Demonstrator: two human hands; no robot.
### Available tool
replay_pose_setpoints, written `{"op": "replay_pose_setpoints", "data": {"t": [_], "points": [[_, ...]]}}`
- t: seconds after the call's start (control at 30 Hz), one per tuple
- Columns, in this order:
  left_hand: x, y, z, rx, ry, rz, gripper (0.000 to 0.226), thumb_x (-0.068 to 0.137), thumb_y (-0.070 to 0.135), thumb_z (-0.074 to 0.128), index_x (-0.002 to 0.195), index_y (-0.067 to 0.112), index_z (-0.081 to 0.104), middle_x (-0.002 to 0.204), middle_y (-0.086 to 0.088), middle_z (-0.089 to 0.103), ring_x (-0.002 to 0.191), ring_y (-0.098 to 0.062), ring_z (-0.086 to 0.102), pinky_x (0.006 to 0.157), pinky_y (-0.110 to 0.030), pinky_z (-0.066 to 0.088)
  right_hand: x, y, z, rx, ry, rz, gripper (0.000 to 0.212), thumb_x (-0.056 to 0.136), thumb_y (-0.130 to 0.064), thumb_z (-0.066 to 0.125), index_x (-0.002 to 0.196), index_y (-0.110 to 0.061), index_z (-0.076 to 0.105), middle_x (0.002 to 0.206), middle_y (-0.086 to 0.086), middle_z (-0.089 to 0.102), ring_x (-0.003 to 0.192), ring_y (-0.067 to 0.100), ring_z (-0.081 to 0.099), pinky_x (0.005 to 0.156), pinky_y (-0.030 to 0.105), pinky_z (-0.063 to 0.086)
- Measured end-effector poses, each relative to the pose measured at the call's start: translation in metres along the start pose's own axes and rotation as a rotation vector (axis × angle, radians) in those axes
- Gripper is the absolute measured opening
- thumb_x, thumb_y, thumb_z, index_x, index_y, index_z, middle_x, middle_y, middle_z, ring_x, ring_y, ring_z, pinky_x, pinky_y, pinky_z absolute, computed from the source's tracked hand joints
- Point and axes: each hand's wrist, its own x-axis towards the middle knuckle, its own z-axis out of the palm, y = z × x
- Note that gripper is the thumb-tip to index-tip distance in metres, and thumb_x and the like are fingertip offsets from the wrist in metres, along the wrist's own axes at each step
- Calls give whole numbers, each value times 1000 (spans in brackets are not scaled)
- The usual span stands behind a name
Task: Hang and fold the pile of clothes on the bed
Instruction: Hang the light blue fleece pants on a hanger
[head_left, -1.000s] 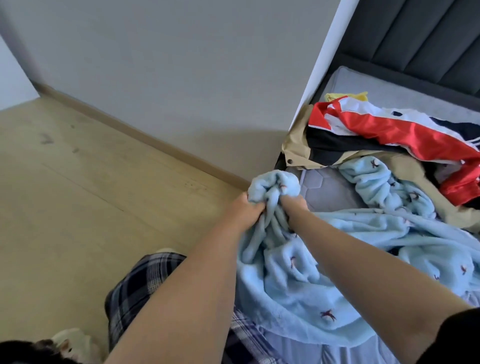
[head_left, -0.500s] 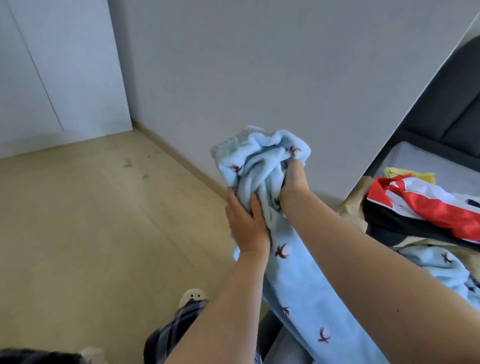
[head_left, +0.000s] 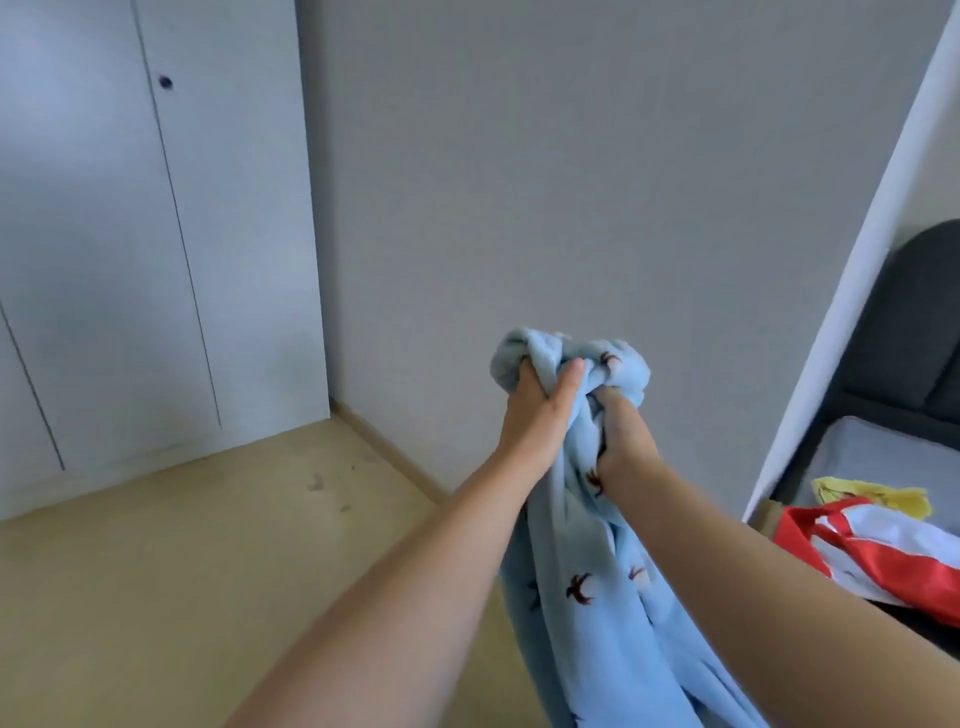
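Observation:
A light blue fleece garment with small dark bird prints (head_left: 587, 587) hangs in the air in front of me, bunched at the top. My left hand (head_left: 535, 410) grips the left side of the bunch, thumb pressed on the fabric. My right hand (head_left: 621, 441) grips the bunch just to the right, its fingers buried in the folds. The cloth trails down out of the bottom of the frame. A red and white jacket (head_left: 883, 551) and a yellow garment (head_left: 872, 493) lie on the bed (head_left: 852, 447) at the right edge.
A grey wall fills the middle of the view. White wardrobe doors (head_left: 130, 260) stand at the left. Light wooden floor (head_left: 208, 545) stretches below them. A white upright panel (head_left: 852, 291) separates the wall from the bed's dark padded headboard (head_left: 914, 322).
Both hands have lifted the blue garment off the bed and raised it higher, and my view has swung up and left toward the wardrobe. My left hand has moved up onto the bunch.

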Motion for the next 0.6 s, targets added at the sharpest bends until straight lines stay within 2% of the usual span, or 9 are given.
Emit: {"op": "replay_pose_setpoints", "data": {"t": [0.1,0.17,0.23,0.3,0.4,0.43,0.5,0.57,0.6], "points": [[39,68,-7,9,19,117,46,93,49,47,134,30,43,118,6,59,107,-13,59,84,-22,42,3,-75,37,41,-59,-167,23,87,-30,55,79,-14,68,74,9,71,63,19,70,54,26,50],[60,111,-15,10,49,251,35,91,49,50,123,37,44,113,7,62,102,-11,61,84,-26,47,2,-118,64,92,-129,-281,21,87,-26,53,86,-13,68,77,9,71,68,20,70,56,27,51],[76,148,-25,-19,95,339,23,89,45,55,108,43,44,102,12,63,95,-8,63,78,-24,50,-4,-152,87,141,-240,-370,22,87,-21,49,78,-12,66,67,8,68,62,19,68,51,25,51],[90,173,-40,-132,119,277,18,87,31,61,101,35,50,95,7,66,86,-9,66,71,-23,51,-8,-175,100,162,-327,-391,25,86,-14,46,67,-10,62,58,7,65,54,19,66,47,24,51],[107,183,-66,-355,26,35,28,88,16,63,114,8,57,95,-7,64,80,-21,63,70,-32,53,-10,-184,106,150,-488,-311,27,82,-12,49,62,-7,67,70,12,68,66,26,69,61,30,56],[110,179,-73,-394,-13,-11,30,90,18,62,116,5,56,95,-10,63,81,-23,63,73,-35,54,-6,-183,107,117,-512,-297,26,81,-11,50,65,-7,70,75,13,69,72,26,69,65,31,57],[115,167,-82,-540,-59,-12,26,95,27,56,113,8,53,97,-11,60,91,-25,60,86,-38,51,2,-175,111,-9,-507,-298,19,82,-10,55,84,-5,73,89,15,71,83,26,71,69,31,57],[120,154,-95,-734,-76,-33,23,97,35,50,101,13,47,99,-11,54,98,-22,56,88,-32,46,12,-167,116,-152,-404,-294,25,80,-6,64,105,-1,66,101,18,71,91,28,70,73,33,57],[120,148,-104,-774,-67,-73,25,96,38,50,97,14,49,103,-12,54,101,-22,56,89,-31,46,18,-163,117,-199,-331,-276,30,78,-3,67,108,-1,63,102,18,70,91,28,69,75,36,57]]}}
